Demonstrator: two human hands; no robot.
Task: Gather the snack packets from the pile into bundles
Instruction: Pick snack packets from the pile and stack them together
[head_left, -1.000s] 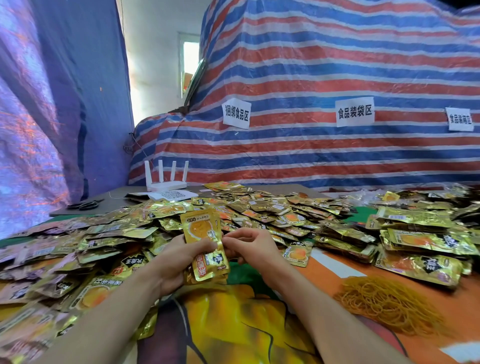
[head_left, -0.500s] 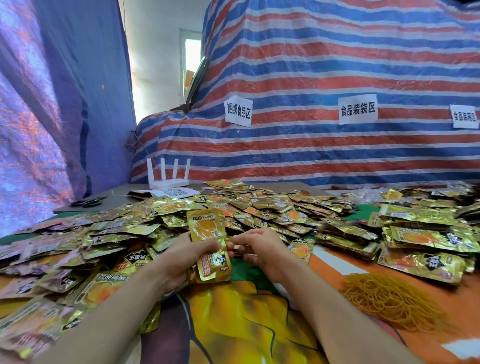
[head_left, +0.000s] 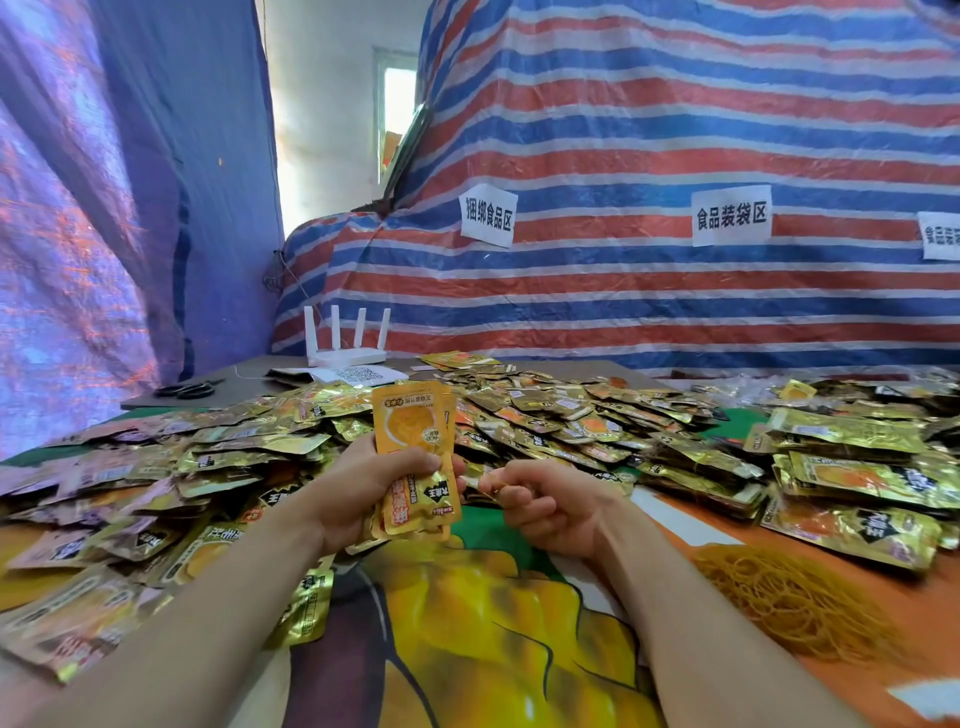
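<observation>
Upright orange-gold packet stack (head_left: 415, 431) in left grip (head_left: 363, 491), right grip (head_left: 543, 506) curled, contents unclear

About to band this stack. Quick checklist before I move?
1. Left hand grips the stack of packets upright: ok.
2. Stack edges squared: not ok, the lower edges are staggered.
3. Rubber band in right hand: cannot tell; its fingers are curled close to the stack.
4. Rubber band pile lying beside the right forearm, probably within reach: ok.
</observation>
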